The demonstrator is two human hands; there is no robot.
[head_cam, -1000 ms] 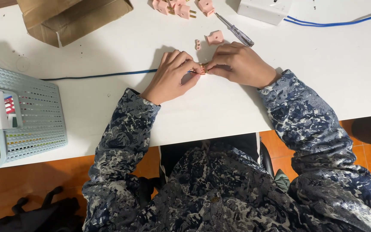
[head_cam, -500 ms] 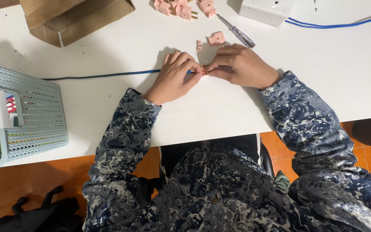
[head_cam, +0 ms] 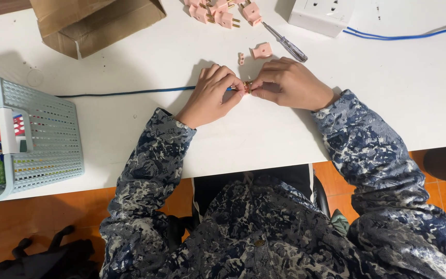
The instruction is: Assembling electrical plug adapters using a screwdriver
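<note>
Two hands are brought together at the middle of the white table [head_cam: 398,103], with a small pink plug part [head_cam: 247,87] pinched between their fingertips. The left hand [head_cam: 210,95] is closed on the end of a dark blue cable [head_cam: 125,93], its fingers curled round the cable where it meets the part. The right hand [head_cam: 290,85] is closed on the opposite side of the same part, thumb and forefinger pressed to it.

The cable is laid along the table from left to right, so that its long axis runs straight into the part and across the gap between the two hands. The part is thus held level with both sets of fingertips and equally near to each hand; neither hand is set apart from it.

Just beyond the right hand, a loose pink plug shell [head_cam: 262,50] and a screwdriver [head_cam: 286,43] are laid on the table. Further pink plugs [head_cam: 223,13] are grouped near the far edge, beside a white socket block [head_cam: 321,15]. A cardboard box [head_cam: 99,20] and a pale blue basket [head_cam: 32,134] are placed well to the left.
</note>
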